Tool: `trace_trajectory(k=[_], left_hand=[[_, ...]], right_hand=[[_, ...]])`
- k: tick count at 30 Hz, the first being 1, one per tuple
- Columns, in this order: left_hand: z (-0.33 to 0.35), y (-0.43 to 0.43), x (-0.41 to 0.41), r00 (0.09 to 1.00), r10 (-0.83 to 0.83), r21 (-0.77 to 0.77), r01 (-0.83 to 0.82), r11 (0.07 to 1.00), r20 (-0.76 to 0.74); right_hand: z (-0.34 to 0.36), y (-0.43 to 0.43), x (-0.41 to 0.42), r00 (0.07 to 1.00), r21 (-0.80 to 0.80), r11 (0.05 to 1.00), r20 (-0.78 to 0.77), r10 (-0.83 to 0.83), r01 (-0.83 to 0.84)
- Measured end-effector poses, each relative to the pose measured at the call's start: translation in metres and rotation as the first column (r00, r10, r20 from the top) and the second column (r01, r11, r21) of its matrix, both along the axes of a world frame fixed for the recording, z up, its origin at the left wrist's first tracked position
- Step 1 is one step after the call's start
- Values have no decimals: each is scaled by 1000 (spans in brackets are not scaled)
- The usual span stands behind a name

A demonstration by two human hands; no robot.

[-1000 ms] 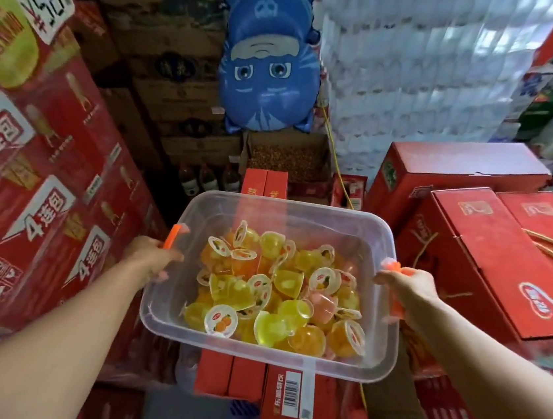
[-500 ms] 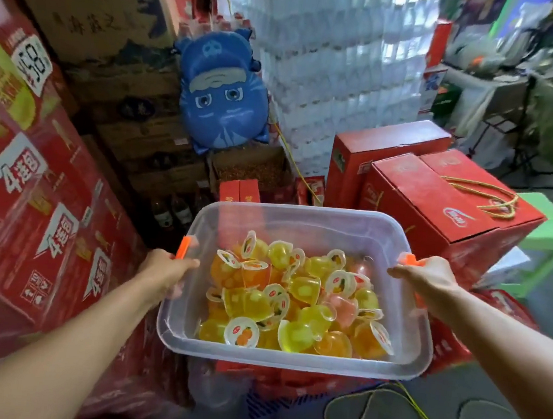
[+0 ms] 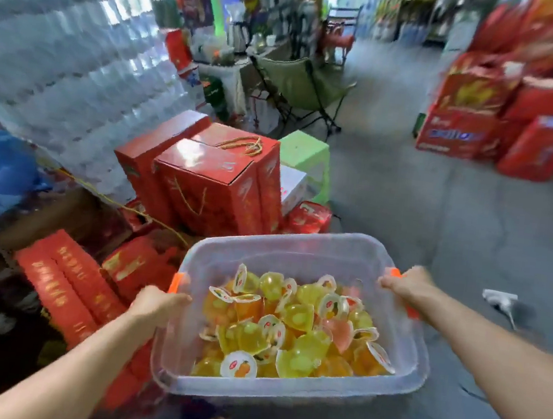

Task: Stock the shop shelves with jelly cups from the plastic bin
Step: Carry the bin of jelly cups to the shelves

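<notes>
We've got the plastic bin (image 3: 298, 398) up in the air, left hand (image 3: 157, 306) and right hand (image 3: 408, 284) each clamped round an end by the orange handles (image 3: 176, 282), jelly cups (image 3: 289, 328) heaped loose inside. Danger now — a tilt spills them, and the red cartons (image 3: 216, 181) crowding our left or that floor plug (image 3: 499, 297) could trip us.

Bright daylight is admitted from the far background, where highlights are washed out. Heavy motion blur is spread over the stacked red cardboard boxes (image 3: 467, 127) and the wall of shrink-wrapped clear bottle packs (image 3: 62, 47). The clear plastic bin (image 3: 297, 256) is rendered sharpest. Edges are bent by wide-angle distortion; only soft shadows are cast on the grey concrete floor (image 3: 440, 210).
</notes>
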State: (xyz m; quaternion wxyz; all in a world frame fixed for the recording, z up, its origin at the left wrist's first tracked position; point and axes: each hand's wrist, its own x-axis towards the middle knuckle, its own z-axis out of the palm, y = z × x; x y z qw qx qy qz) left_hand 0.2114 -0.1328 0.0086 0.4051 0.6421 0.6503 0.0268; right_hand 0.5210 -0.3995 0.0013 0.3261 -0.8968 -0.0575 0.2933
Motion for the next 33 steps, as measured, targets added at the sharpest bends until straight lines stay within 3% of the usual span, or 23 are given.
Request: trace_trajectory(k=[4,15,23,33], left_hand=[[-6,-40,91,977,-209,-50,210,976,38],[-30,-172,336,844,-531,-124,537,834,78],[-36,-233,491,798,-602,-148,599,787,27],[-32,-210,700,789,-614,-108,613,783,22]], right_hand=[[-8,-103,23,971,9,971,-20,-240,240],[-26,-306,129,784,-73,782,-16,-621,619],[-18,-369,244,744,-78,742,3,-668,666],[-34,-344,432,733,-96,730,4,-680,677]])
